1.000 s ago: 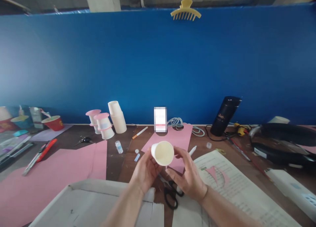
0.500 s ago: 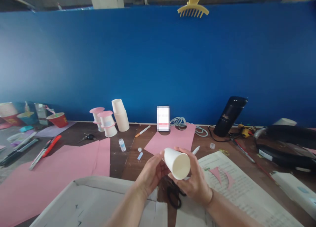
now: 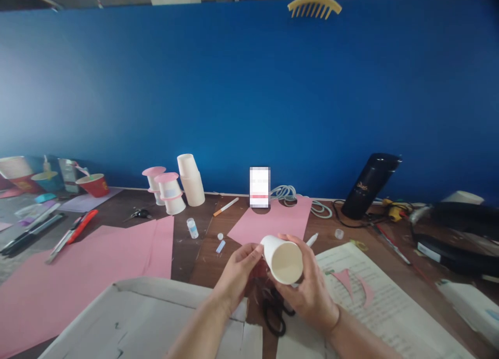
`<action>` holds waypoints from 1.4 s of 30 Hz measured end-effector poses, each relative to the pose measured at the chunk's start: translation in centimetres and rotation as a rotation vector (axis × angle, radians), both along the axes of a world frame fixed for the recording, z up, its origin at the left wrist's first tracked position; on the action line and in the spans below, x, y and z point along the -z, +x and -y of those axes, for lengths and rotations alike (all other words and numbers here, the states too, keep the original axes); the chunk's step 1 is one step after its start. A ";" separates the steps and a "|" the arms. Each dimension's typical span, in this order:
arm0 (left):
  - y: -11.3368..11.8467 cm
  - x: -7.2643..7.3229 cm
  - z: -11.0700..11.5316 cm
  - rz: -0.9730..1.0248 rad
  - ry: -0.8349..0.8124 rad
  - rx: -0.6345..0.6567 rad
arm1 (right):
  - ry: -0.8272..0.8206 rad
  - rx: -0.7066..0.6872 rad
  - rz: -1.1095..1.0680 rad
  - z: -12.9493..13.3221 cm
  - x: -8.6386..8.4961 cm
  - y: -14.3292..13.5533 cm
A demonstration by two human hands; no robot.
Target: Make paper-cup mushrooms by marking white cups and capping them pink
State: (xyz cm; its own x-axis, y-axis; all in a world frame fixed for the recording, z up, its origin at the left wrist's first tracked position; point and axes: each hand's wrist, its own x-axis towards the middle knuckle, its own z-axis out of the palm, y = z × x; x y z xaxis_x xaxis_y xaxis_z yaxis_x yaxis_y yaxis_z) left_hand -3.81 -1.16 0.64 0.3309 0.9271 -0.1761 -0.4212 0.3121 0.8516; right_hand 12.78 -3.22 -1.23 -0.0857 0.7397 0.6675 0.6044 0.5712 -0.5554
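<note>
A white paper cup [image 3: 286, 260] lies tilted on its side between my hands, its round end turned toward me. My right hand [image 3: 312, 286] wraps around its side, thumb below and fingers over the top. My left hand [image 3: 237, 276] has its thumb and fingers closed at the cup's far end; the exact contact is partly hidden. Beneath the hands lie scissors [image 3: 275, 320], with only the black handles showing clearly. Pink paper scraps [image 3: 343, 282] rest on a printed sheet [image 3: 374, 302] to the right.
Pink paper [image 3: 97, 265] and a box cutter [image 3: 72, 236] are at left, behind a white cardboard piece [image 3: 156, 317]. Stacked cups [image 3: 191, 182], cups with pink discs [image 3: 171, 195], a phone [image 3: 260, 187] and a black flask [image 3: 368, 187] stand along the blue wall.
The cup has turned slightly, so its round end faces me more squarely. My left fingers have shifted a little at its far end. The camera view has tilted slightly.
</note>
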 end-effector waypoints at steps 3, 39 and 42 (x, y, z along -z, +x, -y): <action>0.0 -0.2 0.1 -0.023 -0.008 -0.020 | -0.001 0.012 0.005 0.0 -0.1 -0.1; -2.8 -0.4 -1.3 -0.656 0.501 -0.391 | -0.313 -0.009 -0.483 -1.2 -0.2 0.0; -2.8 -0.7 -1.0 -0.606 0.486 -0.363 | -0.324 -0.038 -0.528 -1.4 0.1 0.1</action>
State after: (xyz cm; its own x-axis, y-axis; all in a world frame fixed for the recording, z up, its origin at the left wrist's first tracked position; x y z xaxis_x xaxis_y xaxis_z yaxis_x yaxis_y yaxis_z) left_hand -6.58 -0.13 1.32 -0.0240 0.9756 0.2181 0.1468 -0.2123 0.9661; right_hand 12.86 -1.81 -1.33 0.1643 0.9147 0.3691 0.1831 0.3394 -0.9226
